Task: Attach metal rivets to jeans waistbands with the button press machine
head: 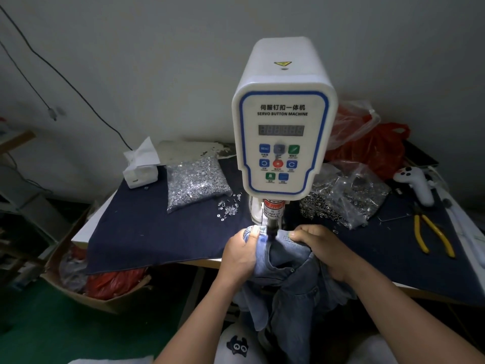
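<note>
A white servo button machine [284, 122] stands at the middle of the table, its dark press rod [271, 227] pointing down onto the waistband of light blue jeans [286, 261]. My left hand [240, 254] grips the waistband just left of the rod, thumb on top. On the right side of the rod my right hand [319, 249] holds the waistband, fingers curled over the denim. The rest of the jeans hangs off the table's front edge toward my lap. Whatever sits under the rod is hidden.
A dark blue cloth [147, 232] covers the table. A clear bag of silver rivets [195, 183] lies left of the machine with loose rivets [229, 207] beside it. Bags of metal buttons [343, 195], yellow pliers [433, 233], a white controller [417, 183], a tissue box [140, 169] and a floor carton [86, 279] surround it.
</note>
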Motion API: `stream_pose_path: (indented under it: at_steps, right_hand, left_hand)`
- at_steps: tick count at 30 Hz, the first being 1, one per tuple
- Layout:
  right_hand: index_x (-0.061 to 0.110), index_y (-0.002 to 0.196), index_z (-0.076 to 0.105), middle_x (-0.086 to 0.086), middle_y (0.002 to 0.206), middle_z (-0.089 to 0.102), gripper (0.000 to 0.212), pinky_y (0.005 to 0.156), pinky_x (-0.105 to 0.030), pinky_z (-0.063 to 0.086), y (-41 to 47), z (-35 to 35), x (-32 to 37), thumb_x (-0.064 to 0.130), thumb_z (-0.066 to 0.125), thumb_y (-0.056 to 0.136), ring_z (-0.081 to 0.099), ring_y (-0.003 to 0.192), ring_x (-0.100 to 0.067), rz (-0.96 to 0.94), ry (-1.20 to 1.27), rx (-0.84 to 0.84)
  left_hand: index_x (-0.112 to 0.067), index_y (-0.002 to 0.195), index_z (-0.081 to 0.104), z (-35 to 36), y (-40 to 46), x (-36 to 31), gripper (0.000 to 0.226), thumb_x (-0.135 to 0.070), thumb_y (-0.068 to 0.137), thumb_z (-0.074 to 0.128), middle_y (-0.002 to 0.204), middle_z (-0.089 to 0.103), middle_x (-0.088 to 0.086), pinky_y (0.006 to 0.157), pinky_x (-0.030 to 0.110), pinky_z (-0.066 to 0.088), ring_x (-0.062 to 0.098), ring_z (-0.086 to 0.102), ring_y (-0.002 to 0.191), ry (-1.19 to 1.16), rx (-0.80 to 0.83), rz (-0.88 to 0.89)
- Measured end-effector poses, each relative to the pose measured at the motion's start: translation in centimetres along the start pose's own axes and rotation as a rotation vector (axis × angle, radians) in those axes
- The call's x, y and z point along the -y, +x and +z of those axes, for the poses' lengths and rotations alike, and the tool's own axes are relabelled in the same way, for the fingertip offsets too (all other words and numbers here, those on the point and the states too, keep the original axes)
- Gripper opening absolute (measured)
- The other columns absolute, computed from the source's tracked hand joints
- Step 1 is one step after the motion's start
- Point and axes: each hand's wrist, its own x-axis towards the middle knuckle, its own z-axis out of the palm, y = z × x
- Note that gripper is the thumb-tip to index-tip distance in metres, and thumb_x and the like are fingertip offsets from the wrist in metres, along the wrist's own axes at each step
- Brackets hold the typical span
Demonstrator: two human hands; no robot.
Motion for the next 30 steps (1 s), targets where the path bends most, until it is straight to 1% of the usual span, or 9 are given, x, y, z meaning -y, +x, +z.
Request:
stream_pose_path:
  at_steps: [3, 7, 12, 16, 21, 23, 25, 27, 30]
  right_hand:
    - [0.023, 0.065, 0.066, -0.002, 0.069, 0.065, 0.023, 0.059, -0.025, 0.045, 0.0, 0.1, 0.1, 0.031, 0.067, 0.087, 0.058, 0.068, -0.011, -0.004, 0.018, 0.005]
    - [0.015, 0.075, 0.068, -0.009, 0.076, 0.068, 0.02, 0.064, -0.028, 0.047, -0.3, 0.2, 0.1, 0.023, 0.065, 0.093, 0.061, 0.075, -0.019, 0.007, 0.053, -0.004]
    - [0.013, 0.075, 0.069, -0.012, 0.077, 0.069, 0.021, 0.061, -0.025, 0.05, -0.8, 0.3, 0.9, 0.02, 0.065, 0.093, 0.065, 0.072, -0.019, 0.022, 0.118, 0.039]
    - [0.009, 0.081, 0.075, -0.017, 0.083, 0.071, 0.015, 0.067, -0.028, 0.053, -1.4, 0.6, 1.6, 0.021, 0.072, 0.088, 0.065, 0.076, -0.022, 0.067, 0.232, 0.169]
    - [-0.009, 0.114, 0.07, -0.035, 0.116, 0.066, 0.039, 0.088, -0.041, 0.055, -2.0, 2.0, 1.5, 0.023, 0.075, 0.091, 0.068, 0.097, -0.035, 0.168, 0.23, 0.354]
    - [-0.008, 0.114, 0.069, -0.035, 0.116, 0.066, 0.04, 0.089, -0.043, 0.054, -2.3, 2.5, 1.6, 0.022, 0.075, 0.089, 0.067, 0.097, -0.036, 0.181, 0.213, 0.37]
    - [-0.008, 0.113, 0.07, -0.035, 0.117, 0.066, 0.039, 0.089, -0.043, 0.055, -2.7, 2.6, 1.3, 0.023, 0.075, 0.09, 0.067, 0.099, -0.037, 0.184, 0.218, 0.35]
    - [-0.006, 0.113, 0.071, -0.031, 0.117, 0.069, 0.039, 0.093, -0.045, 0.056, -3.3, 2.9, 1.4, 0.027, 0.073, 0.092, 0.068, 0.102, -0.037, 0.176, 0.178, 0.315]
    - [0.019, 0.102, 0.074, 0.001, 0.103, 0.077, 0.024, 0.097, -0.041, 0.054, -4.5, 3.3, 1.6, 0.041, 0.068, 0.095, 0.07, 0.1, -0.01, -0.087, -0.324, 0.173]
  left_hand:
    - [-0.008, 0.088, 0.066, -0.1, -0.1, -0.2, 0.034, -0.033, 0.106, 0.05, 0.091, 0.074, 0.007, 0.067, 0.021, 0.048, 0.01, 0.057, 0.076, 0.014, -0.007, -0.004]
    - [-0.007, 0.09, 0.067, 0.1, -0.1, -0.1, 0.034, -0.033, 0.105, 0.05, 0.085, 0.071, -0.001, 0.06, 0.012, 0.044, 0.012, 0.058, 0.077, 0.024, 0.001, -0.018]
    - [-0.009, 0.088, 0.068, -0.2, 0.3, -0.3, 0.037, -0.036, 0.106, 0.052, 0.081, 0.07, -0.006, 0.061, 0.014, 0.045, 0.011, 0.059, 0.076, 0.005, -0.004, -0.065]
    - [-0.01, 0.083, 0.075, -1.8, -0.9, -0.6, 0.051, -0.051, 0.104, 0.054, 0.081, 0.077, -0.002, 0.062, 0.019, 0.054, 0.007, 0.07, 0.073, -0.235, 0.13, -0.219]
    - [-0.013, 0.12, 0.077, -5.2, -3.8, -0.6, 0.057, -0.061, 0.09, 0.072, 0.124, 0.073, 0.02, 0.107, 0.045, 0.053, 0.035, 0.068, 0.122, -0.445, 0.487, -0.226]
    - [-0.012, 0.121, 0.076, -6.2, -4.6, -0.9, 0.053, -0.051, 0.085, 0.081, 0.124, 0.073, 0.021, 0.111, 0.051, 0.049, 0.036, 0.066, 0.124, -0.349, 0.556, -0.147]
    - [-0.011, 0.111, 0.08, -7.0, -5.2, -1.7, 0.042, -0.046, 0.087, 0.078, 0.113, 0.078, 0.016, 0.101, 0.046, 0.056, 0.028, 0.072, 0.113, -0.263, 0.52, -0.081]
    - [-0.006, 0.103, 0.08, -7.3, -5.7, -2.4, 0.042, -0.045, 0.089, 0.074, 0.107, 0.078, 0.019, 0.091, 0.039, 0.056, 0.023, 0.073, 0.101, -0.256, 0.467, -0.046]
    - [0.003, 0.107, 0.076, -7.2, -6.5, -3.2, 0.047, -0.042, 0.096, 0.069, 0.113, 0.074, 0.027, 0.099, 0.048, 0.053, 0.035, 0.071, 0.108, -0.345, 0.468, -0.092]
